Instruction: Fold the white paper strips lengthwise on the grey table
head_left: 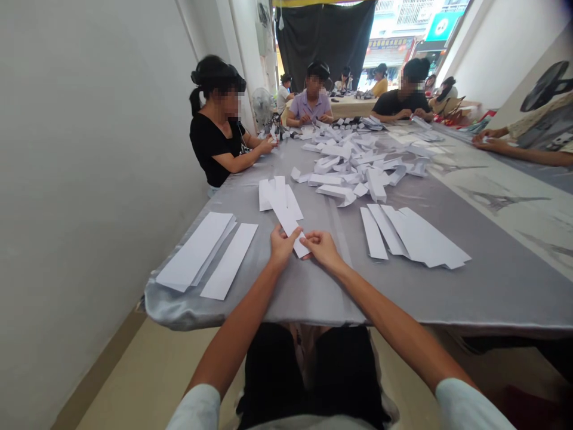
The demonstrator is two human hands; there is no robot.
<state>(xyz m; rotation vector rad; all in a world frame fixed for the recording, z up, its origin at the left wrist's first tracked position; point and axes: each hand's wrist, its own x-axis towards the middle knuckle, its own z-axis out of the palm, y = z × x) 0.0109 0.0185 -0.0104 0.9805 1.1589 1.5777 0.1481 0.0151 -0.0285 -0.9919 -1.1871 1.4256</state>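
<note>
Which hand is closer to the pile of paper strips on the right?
Right. The right hand sits left of the pile of paper strips, apart from it; the left hand lies farther left, beyond the right hand.

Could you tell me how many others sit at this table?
4: a person in black at left, a person in lilac at the far end, another in black far right, and a person at the right edge, arms showing. Others may be hidden.
</note>
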